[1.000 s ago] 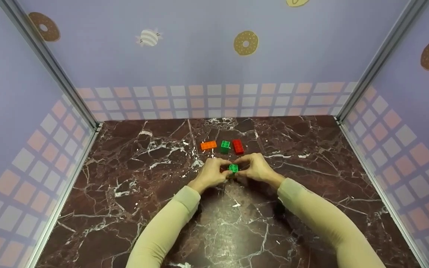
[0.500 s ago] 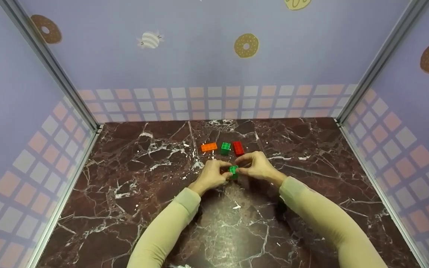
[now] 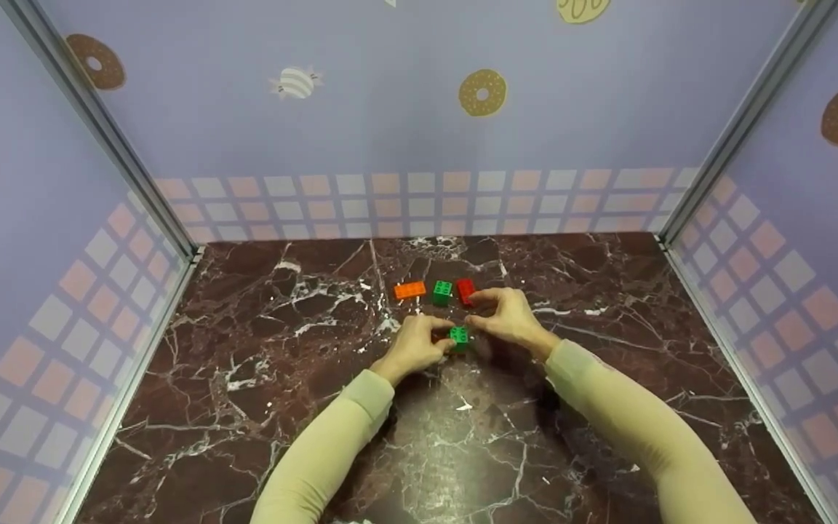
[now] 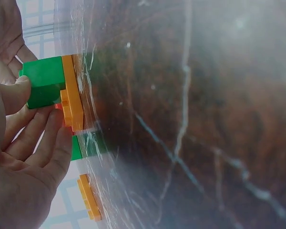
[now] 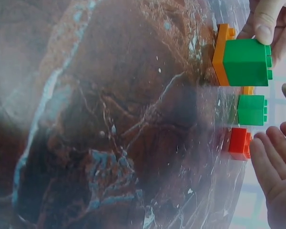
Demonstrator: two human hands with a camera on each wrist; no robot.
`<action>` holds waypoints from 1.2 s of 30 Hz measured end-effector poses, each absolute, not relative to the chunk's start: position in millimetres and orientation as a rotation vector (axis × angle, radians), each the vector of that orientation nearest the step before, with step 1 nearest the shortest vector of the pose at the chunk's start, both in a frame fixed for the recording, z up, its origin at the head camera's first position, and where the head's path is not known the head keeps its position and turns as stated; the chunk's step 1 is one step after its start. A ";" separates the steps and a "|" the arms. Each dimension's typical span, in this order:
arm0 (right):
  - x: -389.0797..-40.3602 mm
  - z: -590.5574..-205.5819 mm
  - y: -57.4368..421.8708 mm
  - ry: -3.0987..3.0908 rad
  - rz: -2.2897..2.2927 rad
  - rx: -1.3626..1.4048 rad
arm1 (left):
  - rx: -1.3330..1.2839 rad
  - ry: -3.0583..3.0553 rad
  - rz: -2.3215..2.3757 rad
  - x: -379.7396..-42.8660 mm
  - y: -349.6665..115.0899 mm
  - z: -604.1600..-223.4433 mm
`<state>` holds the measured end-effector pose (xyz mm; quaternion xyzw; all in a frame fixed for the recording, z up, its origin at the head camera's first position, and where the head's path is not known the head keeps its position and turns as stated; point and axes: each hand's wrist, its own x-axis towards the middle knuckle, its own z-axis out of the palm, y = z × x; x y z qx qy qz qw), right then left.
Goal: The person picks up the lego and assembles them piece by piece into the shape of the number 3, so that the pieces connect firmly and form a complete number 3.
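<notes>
Near the middle of the table, a green toy building brick [image 3: 459, 338] sits on one end of a flat orange brick [image 4: 72, 95], seen from the side in the left wrist view. My left hand [image 3: 414, 345] pinches the green brick, its thumb against one side. To the right, my right hand [image 3: 512, 317] has spread fingers and holds nothing. Its fingertips come close to a red brick [image 5: 239, 143] at the back. In the head view this red brick [image 3: 465, 288] is partly overlapped by the right index finger.
Behind the hands, a second orange brick [image 3: 409, 290] and a second green brick [image 3: 442, 292] lie in a row with the red one. The dark marbled table [image 3: 259, 407] is bounded by patterned walls [image 3: 419, 131] at the back and both sides.
My right hand has let go of the green brick and moved right and away, toward the red brick. The left hand stays at the stacked bricks.
</notes>
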<state>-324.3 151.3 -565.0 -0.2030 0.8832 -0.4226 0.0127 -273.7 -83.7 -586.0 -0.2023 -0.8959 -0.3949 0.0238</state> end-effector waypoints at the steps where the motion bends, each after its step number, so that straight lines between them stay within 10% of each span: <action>1: -325.1 -565.1 151.5 2.770 -1.304 -0.621 | -0.626 -2.774 -1.222 -273.7 -83.8 -586.0; 36: -365.3 -601.5 136.3 2.971 -1.194 -0.293 | -0.599 -2.777 -1.229 -270.2 -82.5 -583.2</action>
